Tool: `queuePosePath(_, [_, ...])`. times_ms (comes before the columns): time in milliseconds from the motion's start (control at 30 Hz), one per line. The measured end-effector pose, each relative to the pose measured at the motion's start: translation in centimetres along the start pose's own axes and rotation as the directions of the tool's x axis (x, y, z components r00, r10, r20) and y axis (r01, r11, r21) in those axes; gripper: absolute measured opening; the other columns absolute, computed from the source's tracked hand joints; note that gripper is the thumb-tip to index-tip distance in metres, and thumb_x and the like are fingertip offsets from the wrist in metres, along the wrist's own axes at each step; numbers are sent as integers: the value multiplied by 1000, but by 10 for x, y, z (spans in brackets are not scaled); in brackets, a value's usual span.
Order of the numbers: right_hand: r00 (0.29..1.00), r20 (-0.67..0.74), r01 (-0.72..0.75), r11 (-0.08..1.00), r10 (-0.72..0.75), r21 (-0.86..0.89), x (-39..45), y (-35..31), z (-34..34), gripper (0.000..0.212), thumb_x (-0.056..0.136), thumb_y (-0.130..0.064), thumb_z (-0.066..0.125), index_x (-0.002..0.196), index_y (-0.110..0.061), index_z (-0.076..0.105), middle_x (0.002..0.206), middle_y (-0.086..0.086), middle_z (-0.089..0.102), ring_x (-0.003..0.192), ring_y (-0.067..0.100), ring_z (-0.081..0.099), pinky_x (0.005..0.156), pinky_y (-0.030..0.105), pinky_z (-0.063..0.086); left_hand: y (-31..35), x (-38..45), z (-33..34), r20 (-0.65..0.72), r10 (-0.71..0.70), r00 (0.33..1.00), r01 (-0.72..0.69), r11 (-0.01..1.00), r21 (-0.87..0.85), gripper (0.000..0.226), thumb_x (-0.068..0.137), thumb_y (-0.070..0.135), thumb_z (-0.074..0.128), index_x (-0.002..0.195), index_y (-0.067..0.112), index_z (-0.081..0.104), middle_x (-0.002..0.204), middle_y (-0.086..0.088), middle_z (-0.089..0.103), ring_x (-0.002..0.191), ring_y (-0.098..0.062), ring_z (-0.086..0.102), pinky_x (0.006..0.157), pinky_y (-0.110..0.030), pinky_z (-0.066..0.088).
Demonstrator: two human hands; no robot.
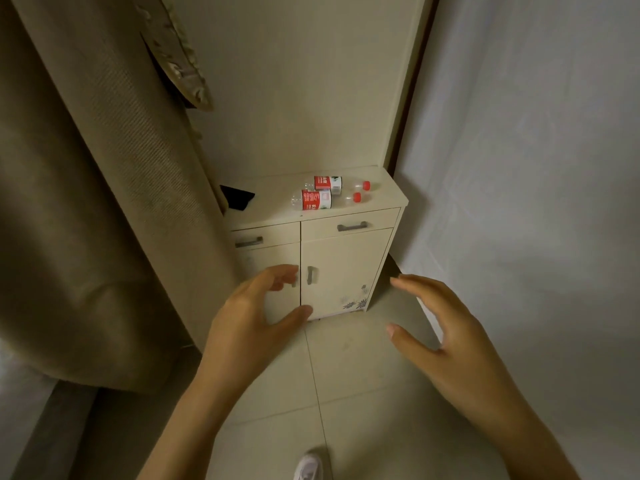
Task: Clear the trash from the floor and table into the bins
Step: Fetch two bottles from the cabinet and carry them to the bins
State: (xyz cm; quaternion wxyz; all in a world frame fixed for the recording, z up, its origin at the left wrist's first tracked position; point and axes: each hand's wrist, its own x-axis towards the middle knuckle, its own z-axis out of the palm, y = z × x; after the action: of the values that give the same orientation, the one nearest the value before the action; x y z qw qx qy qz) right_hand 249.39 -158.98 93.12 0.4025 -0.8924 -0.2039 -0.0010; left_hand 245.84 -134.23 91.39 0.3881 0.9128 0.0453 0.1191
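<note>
Two clear plastic bottles with red caps and red labels lie on their sides on top of a small cream cabinet. The nearer bottle lies just in front of the farther bottle, both caps pointing right. My left hand is raised in front of the cabinet doors, fingers curled apart and holding nothing. My right hand is held out to the right of the cabinet, fingers spread and empty. Both hands are below and short of the bottles. No bin is in view.
A black item lies on the cabinet top at the left, partly behind a heavy beige curtain. A white wall closes the right side. Pale floor tiles lie below, with a white shoe tip.
</note>
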Motion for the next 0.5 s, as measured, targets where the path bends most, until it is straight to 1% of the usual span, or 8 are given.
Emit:
queuePosePath(67, [1000,-10,-6,1000,6,13,22,6,4,50,84,-38,64,130,-44,45,136,-24,46,128,-4,41,95,6,29,-6,27,0,10,8,1000,-8,1000,-2,52,78,46,67,126,38,51,122,22,57,113,0,54,92,-28,48])
queuePosePath(100, [1000,-13,-13,1000,13,19,31,10,6,50,84,-39,64,130,-43,46,135,-23,47,128,-2,42,96,9,30,-9,39,1,8,12,1000,-12,1000,2,53,78,48,65,127,38,51,122,22,56,113,0,54,92,-29,49])
queuePosePath(167, [1000,-16,-19,1000,19,23,50,16,10,52,81,-52,61,130,-43,47,135,-23,47,127,-1,43,97,14,33,-15,58,3,5,12,1000,-12,1000,14,54,77,51,63,128,40,49,122,24,56,112,1,53,93,-28,49])
queuePosePath(233, [1000,-18,-17,1000,17,17,70,22,13,56,74,-62,51,128,-47,46,135,-24,47,127,-1,44,98,18,35,-20,76,5,3,-2,1000,1,1000,16,55,77,51,64,129,40,48,123,24,56,112,1,54,94,-27,49])
queuePosePath(333, [1000,3,-23,1000,23,7,104,33,14,56,71,-66,47,125,-52,42,135,-23,48,126,1,45,97,19,35,-29,104,11,-4,-16,1000,16,1000,14,55,78,47,67,129,37,50,122,24,57,112,0,55,95,-29,50])
queuePosePath(500, [999,49,-8,1000,7,12,172,66,11,58,73,-65,49,127,-47,44,135,-19,49,126,5,45,97,20,39,-37,161,32,-26,-74,997,74,997,-22,54,78,43,68,128,35,51,122,22,57,113,0,54,95,-32,51])
